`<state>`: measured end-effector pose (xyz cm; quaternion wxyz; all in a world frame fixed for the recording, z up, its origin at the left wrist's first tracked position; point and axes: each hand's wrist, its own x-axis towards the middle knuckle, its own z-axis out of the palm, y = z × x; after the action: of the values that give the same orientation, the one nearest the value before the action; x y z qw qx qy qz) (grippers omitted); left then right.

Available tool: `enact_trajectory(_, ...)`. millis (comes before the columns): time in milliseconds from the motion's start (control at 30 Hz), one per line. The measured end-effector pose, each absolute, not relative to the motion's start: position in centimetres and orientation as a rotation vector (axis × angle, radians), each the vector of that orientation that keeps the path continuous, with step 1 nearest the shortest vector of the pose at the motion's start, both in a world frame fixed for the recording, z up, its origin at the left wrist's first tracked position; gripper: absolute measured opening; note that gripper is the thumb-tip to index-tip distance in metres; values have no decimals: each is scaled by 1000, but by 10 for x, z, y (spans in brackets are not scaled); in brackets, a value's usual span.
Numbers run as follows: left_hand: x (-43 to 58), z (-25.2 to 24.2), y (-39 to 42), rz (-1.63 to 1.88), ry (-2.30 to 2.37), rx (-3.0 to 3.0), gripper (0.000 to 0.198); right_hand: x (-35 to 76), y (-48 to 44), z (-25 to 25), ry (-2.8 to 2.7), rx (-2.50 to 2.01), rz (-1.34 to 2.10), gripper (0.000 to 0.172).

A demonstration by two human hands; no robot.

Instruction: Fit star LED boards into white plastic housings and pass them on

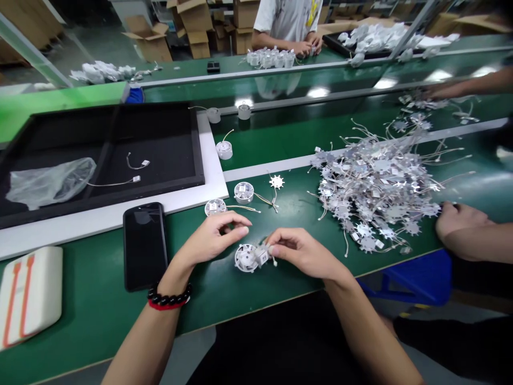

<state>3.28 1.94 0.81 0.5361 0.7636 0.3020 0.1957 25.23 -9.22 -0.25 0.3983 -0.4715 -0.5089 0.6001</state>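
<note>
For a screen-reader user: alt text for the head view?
The right hand pinches a white connector at a round white fitting on a green workbench, the left hand beside it; a smartphone and a heap of star-shaped boards lie nearby.

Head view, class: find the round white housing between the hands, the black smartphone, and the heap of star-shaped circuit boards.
round white housing (241, 263), head view, on its rim
black smartphone (145, 246), head view, on its screen
heap of star-shaped circuit boards (372, 187), head view, on the heap's middle
</note>
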Motion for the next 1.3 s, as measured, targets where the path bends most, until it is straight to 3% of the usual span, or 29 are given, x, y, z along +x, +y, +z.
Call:
enact_trajectory(133,43,-1,12,260,601,1903,44,260,-92,-14,-1018,-1121,1538,40)
enact_trajectory(300,51,-12,5,147,620,1890,65,261,-86,-25,-753,-1103,1527,45)
enact_trajectory(767,44,-1,13,76,588,1856,38,277,-95,-35,-644,-1375,1254,42)
enact_trajectory(1033,44,-2,13,90,560,1937,36,279,-88,-24,-618,-1267,1080,47)
enact_trajectory(1100,43,-3,13,87,552,1956,43,278,-92,-15,-640,-1223,1011,46)
enact_trajectory(1200,42,-4,12,66,517,1980,71,268,-108,6,-803,-1174,1087,35)
enact_trajectory(1300,42,-4,10,45,507,1999,69,247,-129,31,-1143,-1137,1284,16)
